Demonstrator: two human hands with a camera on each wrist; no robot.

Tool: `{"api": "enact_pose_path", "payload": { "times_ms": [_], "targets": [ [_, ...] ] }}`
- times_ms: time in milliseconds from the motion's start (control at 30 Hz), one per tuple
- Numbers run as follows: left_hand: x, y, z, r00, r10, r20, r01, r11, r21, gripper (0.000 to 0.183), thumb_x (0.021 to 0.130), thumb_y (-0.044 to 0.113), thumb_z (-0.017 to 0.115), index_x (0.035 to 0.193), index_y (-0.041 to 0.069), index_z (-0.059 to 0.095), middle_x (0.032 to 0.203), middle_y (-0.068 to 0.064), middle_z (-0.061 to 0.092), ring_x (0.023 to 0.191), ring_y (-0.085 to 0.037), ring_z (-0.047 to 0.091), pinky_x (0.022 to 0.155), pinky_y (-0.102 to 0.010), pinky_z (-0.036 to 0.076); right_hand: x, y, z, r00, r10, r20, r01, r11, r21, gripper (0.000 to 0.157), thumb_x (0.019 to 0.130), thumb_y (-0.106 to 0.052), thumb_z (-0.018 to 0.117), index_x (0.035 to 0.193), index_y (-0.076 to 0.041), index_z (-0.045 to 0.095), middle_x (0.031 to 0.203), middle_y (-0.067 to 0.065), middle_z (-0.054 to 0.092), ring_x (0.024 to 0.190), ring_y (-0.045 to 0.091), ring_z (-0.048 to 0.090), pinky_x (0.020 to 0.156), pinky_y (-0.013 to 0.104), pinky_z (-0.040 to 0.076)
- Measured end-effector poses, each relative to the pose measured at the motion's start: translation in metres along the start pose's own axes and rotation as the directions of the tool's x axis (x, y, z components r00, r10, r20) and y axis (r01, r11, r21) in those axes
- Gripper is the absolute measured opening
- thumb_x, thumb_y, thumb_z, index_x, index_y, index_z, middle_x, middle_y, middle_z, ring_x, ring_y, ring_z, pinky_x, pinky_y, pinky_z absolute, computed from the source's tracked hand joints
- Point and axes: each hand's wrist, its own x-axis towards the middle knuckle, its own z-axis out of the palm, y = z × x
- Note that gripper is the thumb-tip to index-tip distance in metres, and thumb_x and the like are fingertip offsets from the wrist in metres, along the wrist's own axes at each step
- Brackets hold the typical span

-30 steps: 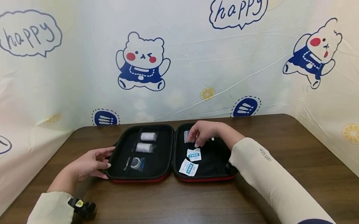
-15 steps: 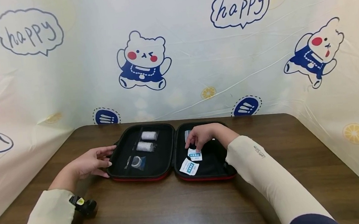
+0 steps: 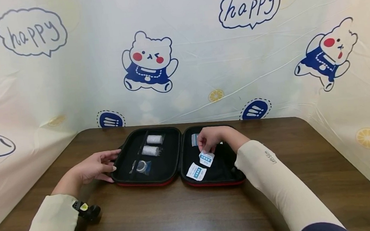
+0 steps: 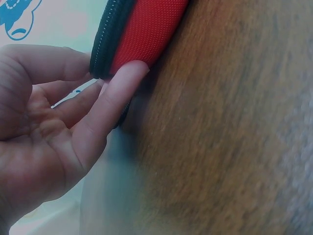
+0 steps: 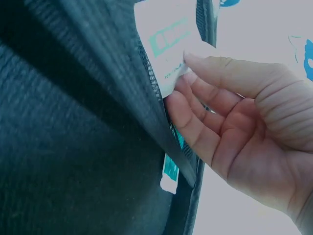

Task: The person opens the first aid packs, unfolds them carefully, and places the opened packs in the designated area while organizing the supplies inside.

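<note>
In the head view, a black zip case with a red outer shell lies unfolded on the table. My left hand grips its left rim; in the left wrist view the thumb lies along the red side, the other fingers at the zip edge. Over the right half, my right hand pinches a white sachet with a blue label, seen closely in the right wrist view between thumb and fingers. A second white sachet lies nearer the front. Another packet is partly hidden behind the hand.
The case's left half holds two white rolls, a back one and a front one, and a small bag with a round white item. The wooden table extends around the case. A printed curtain hangs behind.
My right hand has come down onto the middle sachet, taken hold of it and shifted it slightly right, turning it. My left hand stays at the case's left rim.
</note>
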Motion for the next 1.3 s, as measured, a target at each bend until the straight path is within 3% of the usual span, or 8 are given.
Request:
{"api": "enact_pose_path", "payload": {
  "times_ms": [267,467,700,967,1300],
  "targets": [
    [0.0,0.001,0.0,1.0,0.0,-0.004,0.0,1.0,-0.005,0.076,0.091,-0.002,0.059,0.155,0.004,0.018,0.151,-0.032,0.021,0.105,-0.031,0.054,0.08,-0.048,0.056,-0.017,0.014,-0.008,0.999,0.026,-0.021,-0.023,0.99,0.143,0.006,0.09,0.001,0.065,0.09,-0.005,0.066,0.089,0.009,0.065,0.077,0.02,0.063,0.063,0.031,0.058],
    [-0.001,0.002,0.001,1.0,0.0,-0.001,0.0,1.0,-0.006,0.076,0.091,-0.002,0.059,0.155,0.003,0.018,0.15,-0.033,0.022,0.104,-0.031,0.055,0.08,-0.048,0.056,-0.032,0.019,-0.014,0.996,0.031,-0.083,-0.013,0.979,0.201,0.004,0.092,0.0,0.064,0.096,-0.001,0.065,0.092,0.011,0.066,0.074,0.02,0.063,0.066,0.033,0.058],
    [-0.002,0.002,0.003,1.0,-0.001,-0.002,0.001,1.0,0.0,0.076,0.091,-0.002,0.059,0.155,0.003,0.018,0.15,-0.033,0.023,0.104,-0.031,0.055,0.08,-0.048,0.056,-0.048,0.022,-0.016,0.99,0.037,-0.135,-0.009,0.979,0.204,0.012,0.093,-0.002,0.064,0.104,-0.002,0.069,0.098,0.012,0.066,0.078,0.022,0.063,0.066,0.034,0.059],
    [-0.002,0.002,0.004,1.0,0.003,0.007,-0.003,1.0,0.004,0.075,0.092,-0.002,0.058,0.154,0.002,0.017,0.15,-0.034,0.021,0.105,-0.031,0.055,0.079,-0.048,0.057,-0.058,0.031,-0.022,0.98,0.046,-0.193,-0.003,0.976,0.217,0.01,0.092,-0.003,0.065,0.1,-0.003,0.07,0.097,0.011,0.069,0.081,0.023,0.064,0.066,0.035,0.059],
    [-0.001,0.002,0.004,1.0,0.006,-0.003,-0.006,1.0,0.006,0.075,0.091,-0.002,0.058,0.155,0.003,0.018,0.15,-0.034,0.021,0.104,-0.031,0.055,0.079,-0.048,0.057,-0.074,0.052,-0.025,0.948,0.187,-0.258,-0.116,0.957,0.266,0.008,0.091,-0.001,0.065,0.097,0.001,0.069,0.096,0.015,0.067,0.078,0.023,0.064,0.066,0.033,0.059]
  ]
}}
